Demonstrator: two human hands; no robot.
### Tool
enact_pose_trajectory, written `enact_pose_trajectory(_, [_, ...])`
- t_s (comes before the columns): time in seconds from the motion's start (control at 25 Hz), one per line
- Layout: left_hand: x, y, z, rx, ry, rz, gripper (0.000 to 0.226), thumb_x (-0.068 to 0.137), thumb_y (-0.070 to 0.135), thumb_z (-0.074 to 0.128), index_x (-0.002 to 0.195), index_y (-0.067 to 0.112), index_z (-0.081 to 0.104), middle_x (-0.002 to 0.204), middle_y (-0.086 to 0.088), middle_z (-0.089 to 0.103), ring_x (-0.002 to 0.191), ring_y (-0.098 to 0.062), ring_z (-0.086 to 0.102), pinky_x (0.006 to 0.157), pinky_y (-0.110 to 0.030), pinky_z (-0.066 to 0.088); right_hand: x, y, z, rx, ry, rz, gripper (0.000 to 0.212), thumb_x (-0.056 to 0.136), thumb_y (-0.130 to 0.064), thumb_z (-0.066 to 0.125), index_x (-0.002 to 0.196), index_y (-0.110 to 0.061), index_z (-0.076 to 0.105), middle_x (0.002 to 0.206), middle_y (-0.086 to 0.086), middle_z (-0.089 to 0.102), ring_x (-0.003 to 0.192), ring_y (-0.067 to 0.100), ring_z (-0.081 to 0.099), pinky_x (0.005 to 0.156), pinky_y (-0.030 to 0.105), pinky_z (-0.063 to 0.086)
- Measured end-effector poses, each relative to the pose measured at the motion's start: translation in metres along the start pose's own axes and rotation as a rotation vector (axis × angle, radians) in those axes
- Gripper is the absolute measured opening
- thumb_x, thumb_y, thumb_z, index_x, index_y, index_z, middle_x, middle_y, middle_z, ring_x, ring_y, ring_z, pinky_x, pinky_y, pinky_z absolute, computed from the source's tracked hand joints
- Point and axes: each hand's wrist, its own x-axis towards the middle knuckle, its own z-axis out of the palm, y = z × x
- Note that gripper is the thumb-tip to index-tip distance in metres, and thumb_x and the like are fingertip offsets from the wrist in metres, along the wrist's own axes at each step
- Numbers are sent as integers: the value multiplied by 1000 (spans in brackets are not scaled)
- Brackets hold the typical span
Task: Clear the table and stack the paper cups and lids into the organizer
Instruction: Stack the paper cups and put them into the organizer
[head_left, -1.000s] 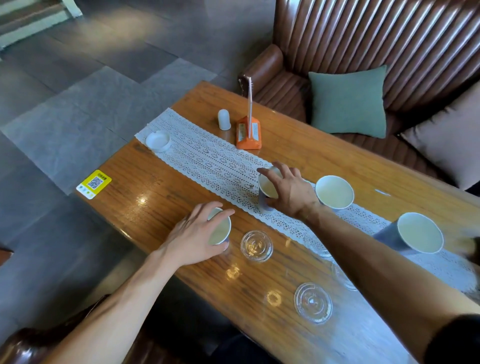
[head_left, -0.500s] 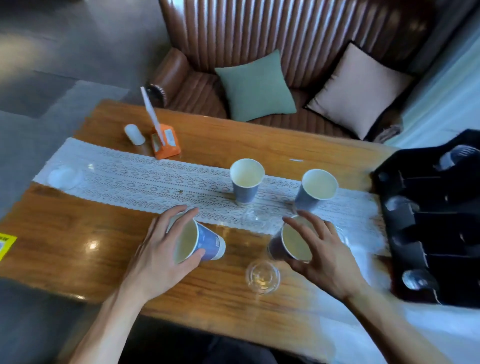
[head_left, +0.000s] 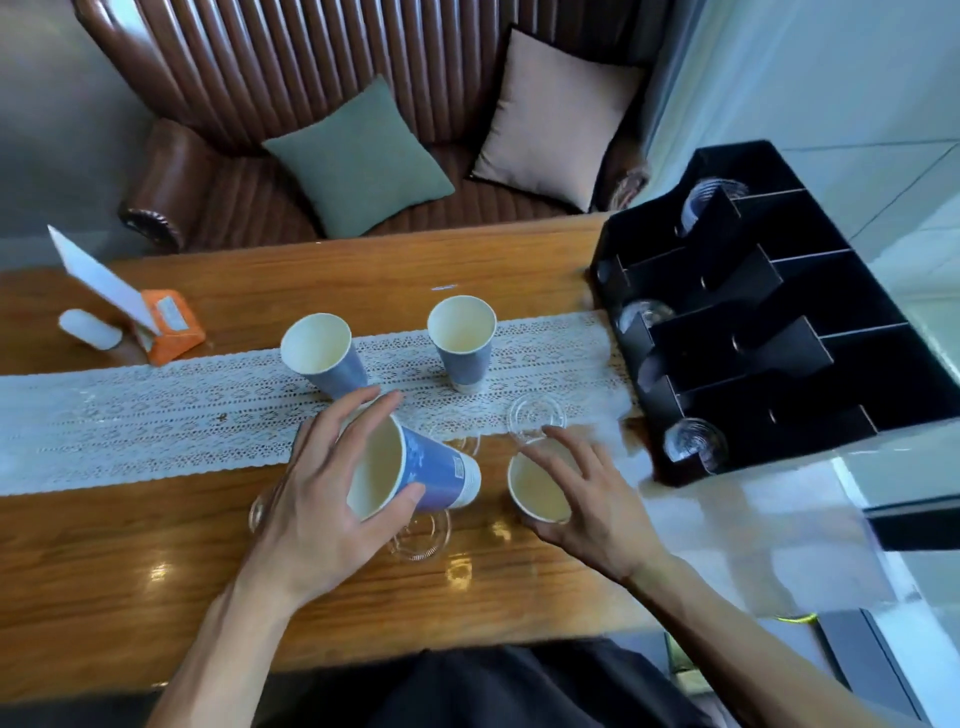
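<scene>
My left hand (head_left: 317, 499) grips a blue paper cup (head_left: 415, 470) lifted and tipped on its side, bottom pointing right. My right hand (head_left: 587, 499) holds a second paper cup (head_left: 537, 488) by the rim, just right of the first. Two more blue cups (head_left: 322, 353) (head_left: 462, 338) stand upright on the white lace runner (head_left: 156, 415). Clear plastic lids lie on the wooden table (head_left: 104, 545): one (head_left: 535, 415) on the runner above my right hand, one (head_left: 421, 535) under the tipped cup. The black organizer (head_left: 779, 322) stands at the table's right end with clear lids (head_left: 693, 447) in its slots.
An orange card holder (head_left: 169, 325) with a white card and a small white shaker (head_left: 88, 327) stand at the far left. A brown leather sofa (head_left: 311, 78) with a green cushion (head_left: 358, 156) and a beige cushion (head_left: 556, 114) runs behind the table.
Both hands lifted their cups off the table and carried them right, toward the organizer. The left cup is tipped sideways. The view has swung right, bringing the whole organizer into sight.
</scene>
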Motion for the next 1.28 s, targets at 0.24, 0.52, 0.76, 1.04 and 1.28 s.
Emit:
enact_pose_trajectory(0.24, [21,56,-7,75,72,178,68,79,39,67,138,9,52,137,-11,47,131,-25,46,111,-36,35,-7,12,12,621,-35,181,108,62,-47,89,146,-55,22,147,-35,36,134,-11,38,110,14,34])
enact_pose_trajectory(0.52, [36,76,52,125,-33,194,68,79,43,71,139,18,53,136,-5,48,126,-25,49,106,-37,40,-10,23,13,788,-65,269,96,53,-52,92,130,-58,36,125,-27,63,114,-1,62,99,41,52])
enact_pose_trajectory(0.76, [31,70,107,170,-98,129,71,77,49,70,141,27,49,138,1,46,125,-20,48,99,-36,47,-10,25,8,760,-87,242,93,57,-49,89,131,-64,33,125,-39,56,110,-12,59,88,18,48])
enact_pose_trajectory(1.04, [26,52,161,213,-165,132,67,77,51,67,138,29,50,139,1,44,127,-21,45,99,-38,48,-8,26,9,715,-125,273,74,69,-42,72,120,-71,26,105,-44,60,89,-14,63,66,3,45])
enact_pose_trajectory(1.28, [19,42,180,192,-119,78,66,76,52,67,136,30,51,139,4,46,124,-21,47,98,-38,48,-7,29,13,720,-135,301,71,69,-41,69,118,-70,27,99,-31,67,89,-9,65,65,8,48])
